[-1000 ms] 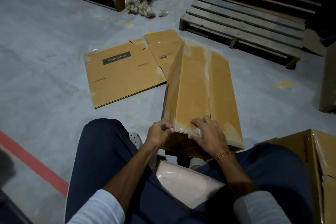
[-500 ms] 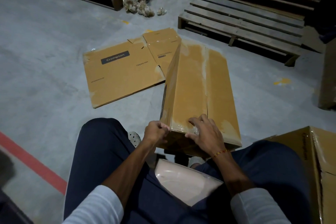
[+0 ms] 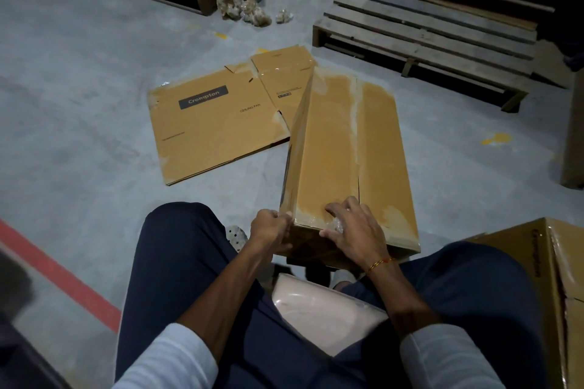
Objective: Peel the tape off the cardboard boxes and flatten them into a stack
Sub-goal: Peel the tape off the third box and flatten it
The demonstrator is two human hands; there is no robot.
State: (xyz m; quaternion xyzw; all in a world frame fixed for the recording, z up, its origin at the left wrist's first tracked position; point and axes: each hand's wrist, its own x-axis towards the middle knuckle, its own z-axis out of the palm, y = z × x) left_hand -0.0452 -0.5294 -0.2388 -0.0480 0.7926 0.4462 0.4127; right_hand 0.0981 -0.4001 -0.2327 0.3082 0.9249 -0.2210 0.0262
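A: Lower centre of frame. Your left hand [image 3: 270, 230] is curled round the near left corner of the box [image 3: 341, 148]. Right hand [image 3: 354, 230]?

B: Your right hand lies on the box's near top edge, fingers bent, pinching a crumpled bit of clear tape [image 3: 335, 226]. The box stands between your knees, long side running away from you.

A: Lower right edge?

B: Another box [image 3: 556, 287], still assembled, beside your right knee.

A: Mid frame, left of the held box?

B: A flattened box [image 3: 218, 126] on the floor [image 3: 79, 79], printed "Crompton".

A: Upper right?

B: A wooden pallet [image 3: 423, 38]. Upper centre, a heap of balled-up tape [image 3: 243, 6].
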